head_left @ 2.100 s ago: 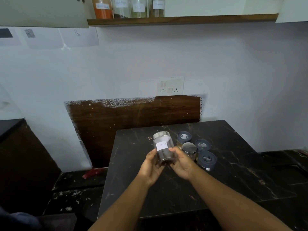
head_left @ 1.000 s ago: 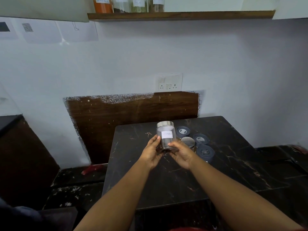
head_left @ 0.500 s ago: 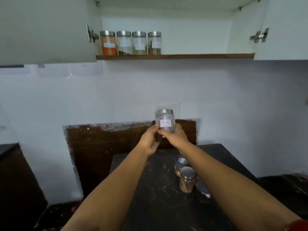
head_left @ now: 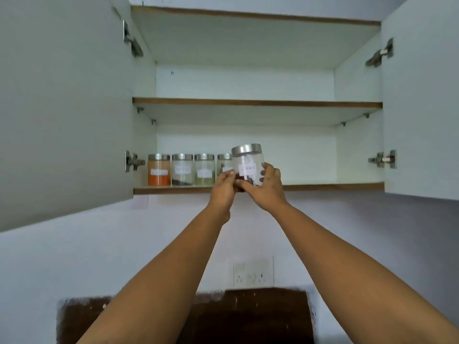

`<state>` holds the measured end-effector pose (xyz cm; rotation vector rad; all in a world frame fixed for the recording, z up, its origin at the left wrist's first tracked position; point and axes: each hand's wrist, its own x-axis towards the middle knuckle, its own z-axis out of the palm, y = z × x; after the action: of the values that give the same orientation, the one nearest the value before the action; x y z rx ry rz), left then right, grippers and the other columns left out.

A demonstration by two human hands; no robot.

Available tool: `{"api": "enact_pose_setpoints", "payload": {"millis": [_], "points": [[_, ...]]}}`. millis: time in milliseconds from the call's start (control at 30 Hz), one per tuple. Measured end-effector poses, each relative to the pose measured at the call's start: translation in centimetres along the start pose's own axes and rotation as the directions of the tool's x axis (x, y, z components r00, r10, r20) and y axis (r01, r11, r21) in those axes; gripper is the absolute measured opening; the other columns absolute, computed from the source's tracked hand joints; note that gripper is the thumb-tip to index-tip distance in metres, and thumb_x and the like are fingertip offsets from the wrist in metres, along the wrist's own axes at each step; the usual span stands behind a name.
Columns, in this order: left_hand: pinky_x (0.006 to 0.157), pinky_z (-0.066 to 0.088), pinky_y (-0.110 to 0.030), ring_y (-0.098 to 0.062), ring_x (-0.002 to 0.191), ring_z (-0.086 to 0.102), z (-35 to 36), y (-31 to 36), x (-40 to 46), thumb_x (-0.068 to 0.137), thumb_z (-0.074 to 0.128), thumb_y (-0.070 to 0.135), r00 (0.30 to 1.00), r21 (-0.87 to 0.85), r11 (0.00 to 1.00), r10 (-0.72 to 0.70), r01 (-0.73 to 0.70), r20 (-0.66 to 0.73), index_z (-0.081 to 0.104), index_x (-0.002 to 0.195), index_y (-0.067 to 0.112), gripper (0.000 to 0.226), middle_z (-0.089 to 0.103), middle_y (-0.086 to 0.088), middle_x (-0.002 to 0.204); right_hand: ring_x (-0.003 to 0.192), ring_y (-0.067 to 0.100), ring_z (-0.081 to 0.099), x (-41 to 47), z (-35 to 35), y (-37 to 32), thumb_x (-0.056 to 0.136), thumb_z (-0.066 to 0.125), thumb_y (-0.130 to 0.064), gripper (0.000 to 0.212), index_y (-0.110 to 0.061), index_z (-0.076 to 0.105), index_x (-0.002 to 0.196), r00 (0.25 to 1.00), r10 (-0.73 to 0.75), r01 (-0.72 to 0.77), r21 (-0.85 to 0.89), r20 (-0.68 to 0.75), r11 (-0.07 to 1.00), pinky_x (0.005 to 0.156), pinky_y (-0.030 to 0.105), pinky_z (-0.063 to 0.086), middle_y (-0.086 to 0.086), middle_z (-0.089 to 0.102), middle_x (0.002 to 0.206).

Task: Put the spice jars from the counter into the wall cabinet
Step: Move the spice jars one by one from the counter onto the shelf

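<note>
Both hands are gripping one jar (head_left: 248, 167): our left hand (head_left: 223, 188) is pinching its lower side from 9 o'clock, and our right hand (head_left: 265, 187) is wrapping its base and side from 3 o'clock. We are holding the jar upright, steel lid on top, white label facing us, in front of the cabinet's (head_left: 357, 150) bottom shelf (head_left: 323, 187); whether it is touching the shelf we cannot tell. At 9 o'clock of it, four jars are standing in a row on that shelf: an orange jar (head_left: 159, 170), a dark jar (head_left: 182, 170), a green jar (head_left: 204, 170) and a fourth jar (head_left: 223, 163) partly hidden behind our left hand. We are looking up with both doors swung open. A socket (head_left: 253, 271) is sitting on the wall at 6 o'clock.
</note>
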<state>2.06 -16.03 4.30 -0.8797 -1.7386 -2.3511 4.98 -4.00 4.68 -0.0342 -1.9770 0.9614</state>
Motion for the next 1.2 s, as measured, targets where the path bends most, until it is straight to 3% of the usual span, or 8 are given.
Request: {"api": "enact_pose_setpoints", "payload": {"millis": [100, 167, 233, 333, 400, 467, 800, 1200], "points": [[0.083, 0.047, -0.029, -0.013, 0.103, 0.06, -0.5, -0.2, 4.4, 0.101, 0.042, 0.037, 0.982, 0.46, 0.869, 0.188, -0.183, 0.036, 0.059, 0.116, 0.02, 0.028, 0.065, -0.001, 0.119, 0.123, 0.019, 0.046, 4.6, -0.3, 1.4, 0.067, 0.079, -0.056, 0.104, -0.018, 0.025, 0.148, 1.0, -0.015, 0.015, -0.02, -0.005, 1.0, 0.098, 0.03, 0.043, 0.003, 0.036, 0.134], [0.105, 0.039, -0.045, -0.025, 0.118, 0.055, -1.4, -2.1, 6.8, 0.1, 0.037, 0.043, 0.977, 0.842, 0.524, 0.213, -0.125, 0.012, 0.056, 0.122, 0.02, 0.037, 0.063, -0.005, 0.123, 0.125, 0.023, 0.046, 7.0, -0.4, 3.2, 0.068, 0.081, -0.052, 0.103, -0.016, 0.026, 0.148, 1.0, 0.015, -0.015, -0.063, 0.008, 0.998, 0.099, 0.031, 0.043, 0.006, 0.037, 0.135], [0.116, 0.016, -0.053, -0.028, 0.127, 0.049, -3.0, -4.2, 8.4, 0.101, 0.029, 0.045, 0.973, 0.991, 0.129, 0.227, 0.021, -0.05, 0.055, 0.125, 0.016, 0.045, 0.06, -0.008, 0.127, 0.123, 0.027, 0.05, 9.0, -0.5, 5.3, 0.067, 0.083, -0.05, 0.099, -0.012, 0.032, 0.143, 0.993, 0.111, -0.105, -0.149, 0.034, 0.983, 0.097, 0.035, 0.045, 0.009, 0.042, 0.135], [0.097, 0.041, -0.039, -0.022, 0.098, 0.06, -4.8, -6.1, 9.8, 0.101, 0.023, 0.048, 0.934, 0.989, -0.15, 0.352, -0.007, 0.06, 0.061, 0.104, 0.016, 0.05, 0.067, -0.005, 0.099, 0.115, 0.029, 0.054, 11.4, 0.1, 7.2, 0.065, 0.084, -0.05, 0.091, -0.007, 0.038, 0.131, 0.966, 0.252, -0.23, -0.251, 0.058, 0.94, 0.087, 0.036, 0.049, 0.011, 0.052, 0.127], [0.058, 0.04, -0.028, -0.017, 0.065, 0.053, -4.7, -5.7, 10.6, 0.099, 0.023, 0.055, 0.917, 0.986, -0.166, 0.389, -0.023, 0.087, 0.057, 0.078, 0.017, 0.055, 0.054, 0.0, 0.066, 0.117, 0.028, 0.054, 13.1, 0.7, 7.6, 0.065, 0.084, -0.05, 0.091, -0.005, 0.038, 0.13, 0.956, 0.272, -0.23, -0.302, 0.105, 0.925, 0.083, 0.032, 0.045, 0.011, 0.053, 0.127], [0.047, 0.028, -0.025, -0.014, 0.05, 0.04, -4.0, -4.8, 11.4, 0.098, 0.023, 0.058, 0.926, 0.983, -0.183, 0.369, -0.005, 0.073, 0.045, 0.062, 0.017, 0.059, 0.04, 0.001, 0.053, 0.119, 0.028, 0.053, 14.5, 1.4, 7.9, 0.065, 0.084, -0.05, 0.092, -0.004, 0.039, 0.131, 0.949, 0.283, -0.224, -0.333, 0.138, 0.916, 0.082, 0.03, 0.043, 0.011, 0.053, 0.129], [0.063, 0.048, -0.03, -0.026, 0.072, 0.059, -5.2, -5.9, 14.3, 0.098, 0.029, 0.041, 0.939, 0.989, -0.135, 0.328, -0.065, 0.106, 0.058, 0.079, 0.009, 0.047, 0.054, -0.007, 0.07, 0.129, 0.032, 0.045, 18.8, 4.1, 8.9, 0.066, 0.089, -0.036, 0.107, -0.005, 0.022, 0.143, 0.876, 0.389, -0.314, -0.276, 0.286, 0.909, 0.104, 0.04, 0.04, 0.015, 0.044, 0.139], [0.055, 0.041, -0.027, -0.022, 0.058, 0.048, -5.7, -7.0, 15.0, 0.095, 0.031, 0.035, 0.89, 0.984, -0.146, 0.428, -0.1, 0.154, 0.051, 0.068, 0.014, 0.04, 0.046, -0.002, 0.059, 0.131, 0.034, 0.043, 19.8, 5.7, 10.1, 0.071, 0.084, -0.042, 0.112, -0.005, 0.012, 0.149, 0.878, 0.369, -0.293, -0.267, 0.304, 0.918, 0.108, 0.042, 0.037, 0.016, 0.041, 0.143]]}}
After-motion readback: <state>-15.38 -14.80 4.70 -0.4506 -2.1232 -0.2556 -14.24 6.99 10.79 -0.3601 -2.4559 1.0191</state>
